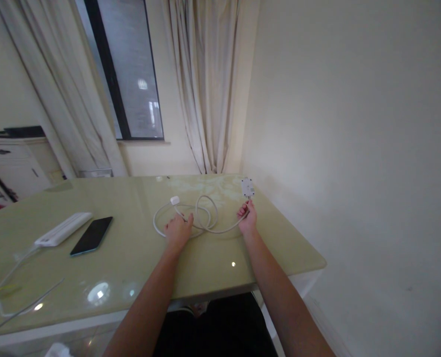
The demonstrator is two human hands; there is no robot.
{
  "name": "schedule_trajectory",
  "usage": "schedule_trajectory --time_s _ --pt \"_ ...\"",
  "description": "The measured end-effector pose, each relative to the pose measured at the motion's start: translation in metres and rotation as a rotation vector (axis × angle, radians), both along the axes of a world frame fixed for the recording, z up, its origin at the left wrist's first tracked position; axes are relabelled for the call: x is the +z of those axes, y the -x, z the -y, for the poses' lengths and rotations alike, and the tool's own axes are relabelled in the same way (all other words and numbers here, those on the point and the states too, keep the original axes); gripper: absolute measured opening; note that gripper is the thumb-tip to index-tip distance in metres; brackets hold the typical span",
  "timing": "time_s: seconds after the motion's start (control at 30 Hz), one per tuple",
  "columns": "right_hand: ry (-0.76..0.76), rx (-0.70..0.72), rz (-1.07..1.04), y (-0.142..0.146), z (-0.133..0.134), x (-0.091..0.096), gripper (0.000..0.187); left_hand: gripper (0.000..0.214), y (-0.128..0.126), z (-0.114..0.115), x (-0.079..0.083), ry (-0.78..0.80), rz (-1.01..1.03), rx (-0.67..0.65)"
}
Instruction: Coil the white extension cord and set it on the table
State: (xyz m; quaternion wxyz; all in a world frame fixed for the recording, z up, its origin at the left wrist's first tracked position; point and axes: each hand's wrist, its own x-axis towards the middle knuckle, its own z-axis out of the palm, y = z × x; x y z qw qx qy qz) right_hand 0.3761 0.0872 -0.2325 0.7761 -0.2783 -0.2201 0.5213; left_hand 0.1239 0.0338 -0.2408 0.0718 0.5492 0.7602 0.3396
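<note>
A white cable (205,218) lies in loose loops on the pale green glass table (138,248). One end carries a small white plug (175,200), the other a white square adapter (248,187) near the wall. My left hand (178,230) rests on the loops with its fingers curled over the cable. My right hand (247,218) is closed on the cable just below the adapter.
A white power strip (63,229) and a dark phone (91,235) lie on the table's left half, with thin cords (16,302) at the front left. A wall runs along the right; curtains (205,84) and a window are behind. A white cabinet (8,166) stands far left.
</note>
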Motion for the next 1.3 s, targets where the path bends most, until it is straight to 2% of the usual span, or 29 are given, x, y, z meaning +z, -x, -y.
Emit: schedule_trajectory --time_s 0.13,0.27,0.47,0.77,1.0,1.13,1.2,1.3 --pt "-0.050 -0.055 -0.074 -0.015 0.001 0.003 0.032 0.050 0.012 0.001 -0.002 0.106 -0.128 0.110" --pt "-0.075 -0.095 -0.113 -0.038 0.002 0.007 0.030 0.046 0.032 -0.002 -0.012 0.114 -0.172 0.218" --pt "-0.170 -0.141 -0.131 -0.067 0.006 0.008 0.028 0.045 0.047 -0.005 -0.018 0.117 -0.219 0.226" --pt "-0.171 -0.162 -0.013 -0.060 0.001 0.010 0.031 0.046 0.044 -0.004 -0.015 0.103 -0.175 0.206" --pt "-0.116 -0.145 0.060 -0.042 0.005 0.019 0.046 0.046 0.041 -0.001 -0.013 0.105 -0.178 0.199" --pt "-0.117 -0.030 0.189 -0.023 0.006 0.041 0.044 0.045 0.040 -0.002 -0.015 0.110 -0.187 0.212" --pt "-0.134 0.077 0.299 -0.014 0.007 0.062 0.039 0.045 0.040 -0.003 -0.016 0.110 -0.193 0.223" --pt "-0.219 0.267 0.482 -0.004 0.010 0.105 0.035 0.044 0.040 -0.003 -0.018 0.107 -0.211 0.255"
